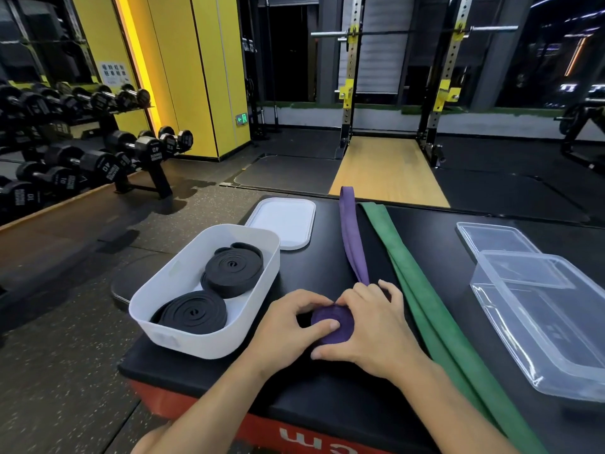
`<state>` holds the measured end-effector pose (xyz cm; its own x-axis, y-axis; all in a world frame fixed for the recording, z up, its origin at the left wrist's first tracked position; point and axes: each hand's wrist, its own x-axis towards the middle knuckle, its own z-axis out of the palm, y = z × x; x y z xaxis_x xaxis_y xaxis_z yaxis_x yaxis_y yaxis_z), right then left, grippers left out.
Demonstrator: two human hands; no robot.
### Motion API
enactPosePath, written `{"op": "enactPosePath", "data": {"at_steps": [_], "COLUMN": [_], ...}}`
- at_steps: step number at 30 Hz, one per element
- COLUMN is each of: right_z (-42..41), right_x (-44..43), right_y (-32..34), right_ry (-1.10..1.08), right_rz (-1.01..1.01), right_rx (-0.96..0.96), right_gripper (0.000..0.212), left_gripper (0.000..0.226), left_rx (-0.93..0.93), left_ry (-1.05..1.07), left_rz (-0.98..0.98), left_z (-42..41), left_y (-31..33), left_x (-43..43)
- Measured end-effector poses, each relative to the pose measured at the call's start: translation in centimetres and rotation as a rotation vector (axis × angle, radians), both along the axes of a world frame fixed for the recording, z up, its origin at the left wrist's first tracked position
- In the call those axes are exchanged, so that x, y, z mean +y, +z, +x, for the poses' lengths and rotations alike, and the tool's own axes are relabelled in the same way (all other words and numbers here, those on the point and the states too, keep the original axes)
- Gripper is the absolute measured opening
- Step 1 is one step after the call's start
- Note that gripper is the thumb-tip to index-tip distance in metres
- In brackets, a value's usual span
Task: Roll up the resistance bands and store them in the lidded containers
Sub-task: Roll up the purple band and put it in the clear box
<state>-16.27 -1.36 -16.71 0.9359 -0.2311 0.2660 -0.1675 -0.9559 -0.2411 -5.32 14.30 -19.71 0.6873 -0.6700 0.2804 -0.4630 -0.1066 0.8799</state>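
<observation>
Black padded surface [327, 388], red sides. On it: white bin [196, 342] at left, white lid [281, 222] just behind; purple resistance band [350, 237], partly rolled, beside green resistance band [422, 299], both lengthwise; clear container [478, 283] and clear lid [491, 237] at right.

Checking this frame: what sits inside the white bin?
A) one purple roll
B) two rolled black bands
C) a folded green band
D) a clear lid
B: two black rolls lie side by side in the white bin, while the left hand and right hand grip the purple band outside it and the green band lies unrolled.
</observation>
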Motion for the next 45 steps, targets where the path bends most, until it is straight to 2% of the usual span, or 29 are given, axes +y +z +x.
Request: {"op": "enactPosePath", "data": {"at_steps": [3,7,12,17,24,29,33,36,38,41,45], "right_z": [-0.1,-0.1,-0.2,0.5,0.6,-0.1,0.1,0.4,0.5,0.5,0.2], "right_x": [0.1,-2.4,-5.2,-4.9,-4.8,-4.6,-2.1,0.1,0.5,-1.2,-5.1], "right_y": [0.2,0.8,1.9,1.8,1.7,1.9,0.8,-0.7,-1.3,-1.3,-0.8], "right_ry": [0.008,0.177,0.286,0.319,0.316,0.228,0.123,-0.009,-0.030,0.075,0.293], "right_rz": [-0.018,0.065,0.139,0.172,0.165,0.143,0.038,-0.052,-0.057,-0.006,0.140], "right_rx": [0.022,0.159,0.307,0.370,0.336,0.249,0.093,-0.091,-0.139,-0.064,0.020], "right_gripper": [0.087,0.091,0.081,0.099,0.098,0.081,0.079,0.082,0.082,0.079,0.054], "left_gripper": [0.026,0.026,0.027,0.030,0.033,0.013,0.020,0.031,0.033,0.035,0.037], "left_rx": [0.034,0.125,0.166,0.079,0.108,-0.064,-0.141,-0.071,-0.042,-0.024,-0.040], "left_ry": [-0.008,-0.031,-0.047,0.020,0.012,0.061,0.041,0.020,0.015,-0.012,-0.022], "left_rz": [-0.017,-0.071,-0.060,-0.041,-0.087,0.016,0.012,-0.020,-0.031,-0.040,-0.039], "left_z": [0.1,0.0,0.1,0.0,-0.3,-0.3,-0.3,-0.1,0.1,0.2,0.3], "left_y": [-0.1,-0.1,-0.1,0.3,0.1,-0.2,-0.1,0.0,-0.1,-0.1,-0.1], "left_x": [0.0,-0.1,-0.2,0.1,-0.2,-0.5,-0.2,0.1,0.1,0.1,0.2]}}
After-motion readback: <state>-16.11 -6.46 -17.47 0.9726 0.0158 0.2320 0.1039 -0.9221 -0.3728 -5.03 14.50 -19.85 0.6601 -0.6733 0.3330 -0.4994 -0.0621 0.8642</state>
